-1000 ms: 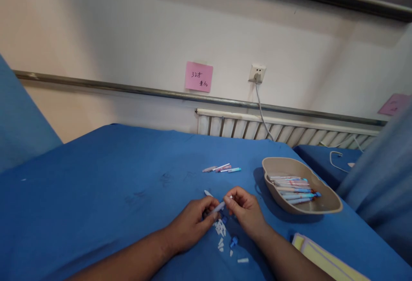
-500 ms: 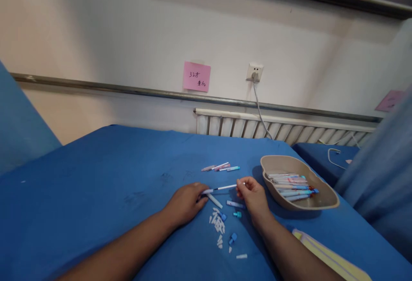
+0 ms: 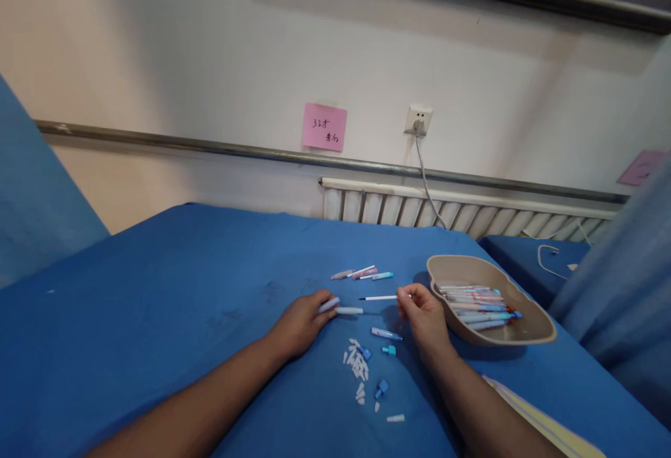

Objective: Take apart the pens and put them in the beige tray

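My left hand (image 3: pixel 304 321) is closed on a pale pen barrel (image 3: pixel 329 305); a second whitish pen barrel (image 3: pixel 349 311) sticks out beside it, also at the fingers. Between thumb and fingertips, my right hand (image 3: pixel 422 315) pinches a thin white pen refill (image 3: pixel 380 298) with a dark tip pointing left, apart from the barrels. Below the refill lies a light patterned pen barrel (image 3: pixel 386 334) on the blue sheet. Near it are a teal cap-like piece (image 3: pixel 388 350), a blue piece (image 3: pixel 381 389) and a heap of small white cone-shaped parts (image 3: pixel 358 366).
At the right stands a beige basin (image 3: pixel 539 328) with several pens (image 3: pixel 479 304) inside. Further back lie several pen parts (image 3: pixel 361 273). A yellow striped item (image 3: pixel 539 416) lies under my right forearm. Behind the bed (image 3: pixel 157 276) are a radiator (image 3: pixel 382 208) and a plugged-in socket (image 3: pixel 418 121).
My right hand has drawn the refill rightward, away from the barrel in my left hand. The whitish second barrel has swung from slanting to nearly level, and the held barrel now tilts upward.
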`<state>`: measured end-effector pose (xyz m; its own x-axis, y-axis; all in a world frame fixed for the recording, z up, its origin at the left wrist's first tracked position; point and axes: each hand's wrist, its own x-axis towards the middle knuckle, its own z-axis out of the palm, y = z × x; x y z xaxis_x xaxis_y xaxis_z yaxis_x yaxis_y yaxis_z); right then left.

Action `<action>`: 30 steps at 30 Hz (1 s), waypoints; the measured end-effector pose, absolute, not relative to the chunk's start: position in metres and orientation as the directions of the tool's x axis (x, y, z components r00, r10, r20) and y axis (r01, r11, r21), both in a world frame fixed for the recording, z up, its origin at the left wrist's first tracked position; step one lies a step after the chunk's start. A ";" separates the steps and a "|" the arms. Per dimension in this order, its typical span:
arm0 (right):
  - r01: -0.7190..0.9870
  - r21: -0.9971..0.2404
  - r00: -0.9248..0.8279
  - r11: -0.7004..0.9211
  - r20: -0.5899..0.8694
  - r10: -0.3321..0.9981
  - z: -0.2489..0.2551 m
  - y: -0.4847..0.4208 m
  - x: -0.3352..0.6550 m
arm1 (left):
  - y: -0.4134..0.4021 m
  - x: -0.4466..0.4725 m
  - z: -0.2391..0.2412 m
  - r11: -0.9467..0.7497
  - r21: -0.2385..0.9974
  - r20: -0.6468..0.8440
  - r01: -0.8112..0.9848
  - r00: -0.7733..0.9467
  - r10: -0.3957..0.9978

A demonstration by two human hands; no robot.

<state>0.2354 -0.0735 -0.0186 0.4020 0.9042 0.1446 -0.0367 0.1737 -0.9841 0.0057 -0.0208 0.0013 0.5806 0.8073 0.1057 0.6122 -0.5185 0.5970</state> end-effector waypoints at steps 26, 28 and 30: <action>0.059 -0.982 0.388 0.180 0.188 0.902 -0.026 -0.070 0.235 | -0.019 0.004 0.000 -0.407 0.764 0.114 0.501 0.516 0.849; 0.065 -0.983 0.369 0.171 0.183 0.911 -0.025 -0.070 0.233 | -0.021 0.005 0.000 -0.404 0.779 0.129 0.480 0.508 0.852; 0.062 -0.986 0.342 0.158 0.169 0.924 -0.024 -0.072 0.230 | -0.025 0.008 0.002 -0.392 0.800 0.136 0.454 0.500 0.856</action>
<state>0.2298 -0.0720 -0.0243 0.3420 0.9243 0.1694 0.0622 0.1576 -0.9855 0.0076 -0.0249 0.0018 0.4996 0.8555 0.1358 0.4542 -0.3922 0.8000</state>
